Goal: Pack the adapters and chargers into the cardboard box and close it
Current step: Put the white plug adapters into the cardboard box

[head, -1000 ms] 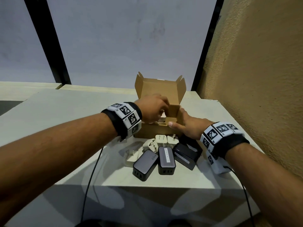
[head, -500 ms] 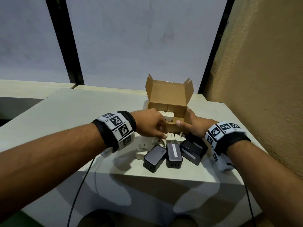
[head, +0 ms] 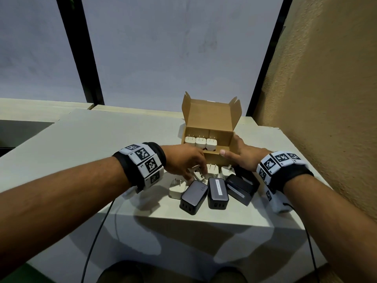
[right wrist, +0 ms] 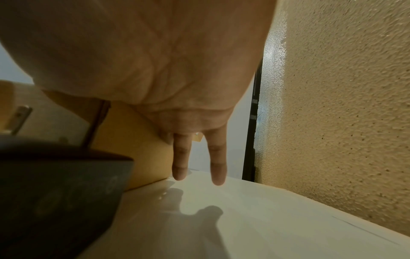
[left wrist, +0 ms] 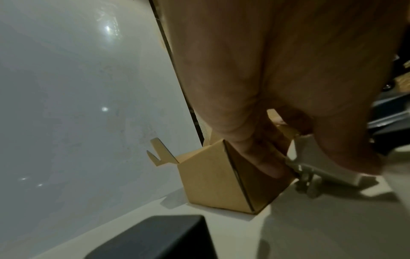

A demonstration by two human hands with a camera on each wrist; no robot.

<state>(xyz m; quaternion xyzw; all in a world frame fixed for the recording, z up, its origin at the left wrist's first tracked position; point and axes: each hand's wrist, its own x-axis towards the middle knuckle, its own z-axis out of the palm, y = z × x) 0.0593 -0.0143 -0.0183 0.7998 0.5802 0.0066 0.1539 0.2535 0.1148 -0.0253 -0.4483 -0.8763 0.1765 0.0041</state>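
The open cardboard box (head: 212, 119) stands at the table's far side with three white adapters (head: 201, 142) in a row inside, prongs up. My left hand (head: 196, 170) reaches down in front of the box and pinches a white adapter (left wrist: 315, 168) lying on the table. My right hand (head: 234, 151) rests on the box's right front corner, thumb along the front rim, straight fingers (right wrist: 218, 166) down its side wall (right wrist: 137, 140). Three black chargers (head: 217, 193) and more white adapters (head: 177, 188) lie nearer me.
A textured tan wall (head: 326, 99) runs close along the right of the table (head: 102, 144). A black cable (head: 95, 237) hangs off the front edge at the left. Another black charger (head: 247, 177) lies under my right wrist.
My left hand came out of the box and down to the loose white adapters in front of it, taking hold of one. My right hand stayed on the box corner.
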